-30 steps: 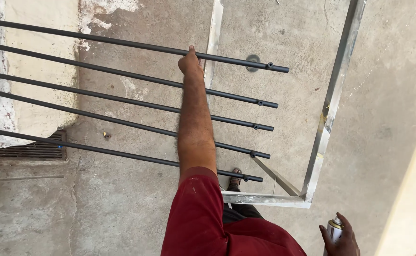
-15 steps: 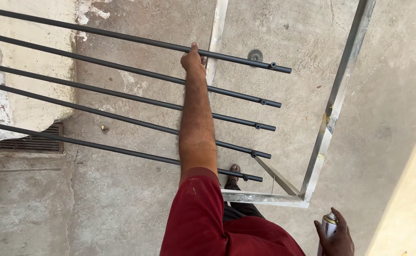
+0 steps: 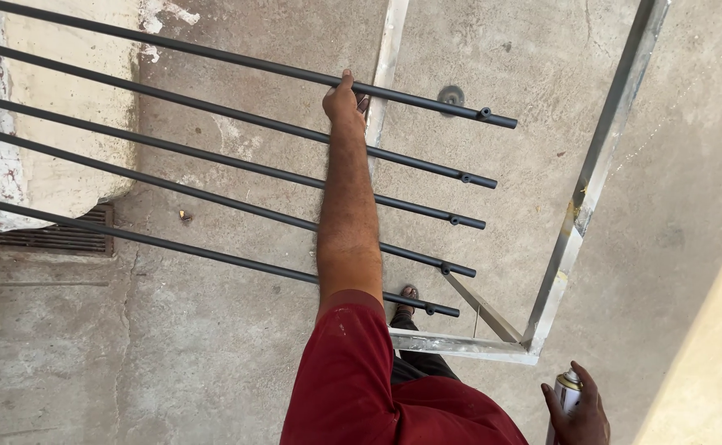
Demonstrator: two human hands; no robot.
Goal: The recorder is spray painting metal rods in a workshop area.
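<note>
The concrete floor (image 3: 212, 363) fills most of the view, with a whitish block of wall (image 3: 39, 148) at the left and a drain grate (image 3: 48, 239) under it. A bare metal frame (image 3: 600, 173) stands over the floor, its corner near the person's foot (image 3: 408, 295). Five dark round bars (image 3: 212, 194) run side by side across it; the arm in a red sleeve (image 3: 352, 371) lies over four of them. The left hand (image 3: 343, 100) is closed around the farthest bar (image 3: 427, 97). The right hand (image 3: 579, 412), low at the right edge, grips a spray can (image 3: 567, 394), well apart from the bars.
</note>
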